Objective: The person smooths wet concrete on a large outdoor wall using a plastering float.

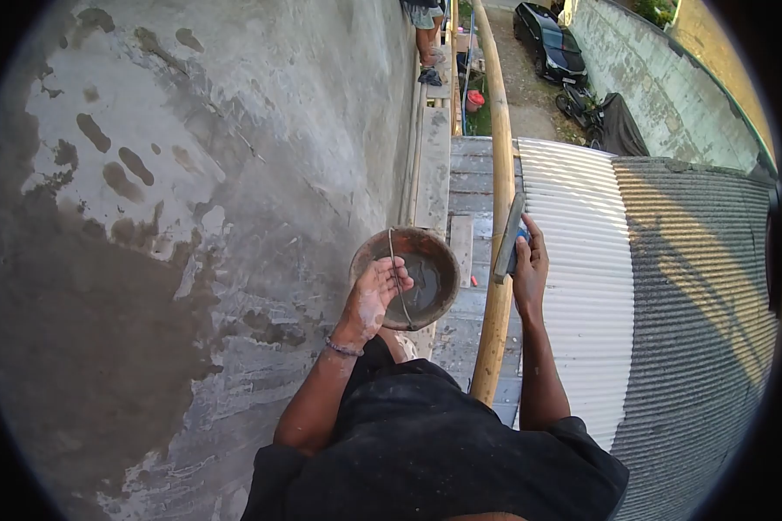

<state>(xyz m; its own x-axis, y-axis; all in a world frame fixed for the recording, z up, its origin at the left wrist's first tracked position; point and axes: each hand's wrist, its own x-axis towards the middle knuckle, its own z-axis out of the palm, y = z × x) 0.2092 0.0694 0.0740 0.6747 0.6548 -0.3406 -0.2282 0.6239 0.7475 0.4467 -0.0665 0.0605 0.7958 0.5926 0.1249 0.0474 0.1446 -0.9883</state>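
Note:
My left hand [376, 295] is closed around the thin wire handle [393, 246] of a round bucket [450, 291], with the wire crossing its fingers. Wet grey mortar [426, 280] lies inside the bucket. Out to the right, my right hand [532, 265] grips a plastering float [507, 243] by its blue handle, which shows only in part. The float's long grey board is seen nearly edge-on, in front of the bamboo pole. Left of the bucket rises a plastered wall [278, 217], with a dark wet-looking area [96, 321] low on its left part.
A bamboo pole [500, 113] runs lengthwise along my right. Narrow planks [434, 165] extend ahead beside the wall, where another person's legs [427, 43] stand. Corrugated roofing [573, 260] lies below right. A black car [552, 43] is parked farther off.

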